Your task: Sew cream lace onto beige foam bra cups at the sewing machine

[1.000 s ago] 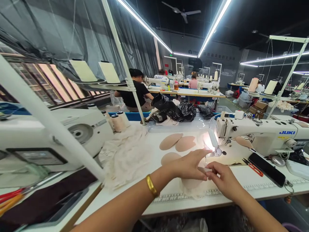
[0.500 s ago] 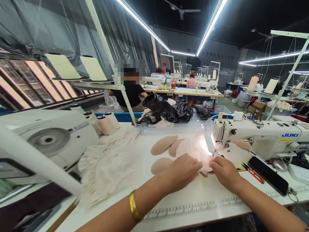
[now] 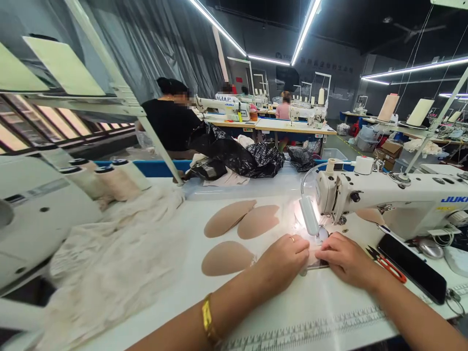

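My left hand (image 3: 283, 261) is closed, with its fingertips pinching the near edge of a pale pink fabric piece (image 3: 313, 254). On the other side, my right hand (image 3: 345, 258) pinches the same piece, just in front of the needle area of a white sewing machine (image 3: 387, 192). A small lamp (image 3: 309, 214) lights the fabric brightly, and the glare and my fingers hide most of it. Left of my hands lie several beige oval pads, one (image 3: 226, 258) close to my left wrist. Orange-handled thread snips (image 3: 391, 269) rest to the right of my right hand.
A black phone (image 3: 413, 268) lies beside the snips. Cream fabric (image 3: 120, 263) is heaped at left, below thread cones (image 3: 122, 178). Black plastic bags (image 3: 237, 153) sit behind the table. A printed ruler (image 3: 310, 331) runs along the front edge. A co-worker in black (image 3: 168, 119) sits beyond.
The pale fabric has slid off the beige pads towards the machine, leaving them uncovered. Both hands stay pinched by the needle area. The camera view has shifted, so the left-side things appear further left.
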Tool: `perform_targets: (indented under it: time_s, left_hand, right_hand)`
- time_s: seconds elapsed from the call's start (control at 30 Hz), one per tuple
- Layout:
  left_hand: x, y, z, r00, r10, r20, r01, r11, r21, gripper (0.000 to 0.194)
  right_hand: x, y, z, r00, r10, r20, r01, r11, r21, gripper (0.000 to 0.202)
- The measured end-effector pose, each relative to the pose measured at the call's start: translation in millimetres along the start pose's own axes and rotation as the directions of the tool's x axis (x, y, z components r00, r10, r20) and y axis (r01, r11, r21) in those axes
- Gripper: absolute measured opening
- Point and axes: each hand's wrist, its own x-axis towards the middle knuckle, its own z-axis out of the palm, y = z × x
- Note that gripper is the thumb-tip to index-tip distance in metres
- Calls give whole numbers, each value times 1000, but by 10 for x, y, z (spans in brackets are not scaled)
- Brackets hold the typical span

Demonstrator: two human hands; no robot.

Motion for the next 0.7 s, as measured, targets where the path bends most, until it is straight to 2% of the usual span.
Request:
perform_targets:
  time_s: [0.3, 0.53, 0.7]
  left_hand:
    - [-1, 26, 87, 998, -53, -39, 54, 998, 33, 19]
    - [23, 52, 107, 999, 2, -37, -3, 999, -36, 23]
    - [28, 58, 104, 999, -32, -33, 28, 995, -92, 22]
  right_hand:
    - [15, -59, -58, 999, 26, 28, -28, 999, 46, 39]
    - [18, -73, -81, 996, 57, 70, -61, 997, 57, 35]
    - [15, -80, -89, 995, 64, 76, -68, 996, 52, 34]
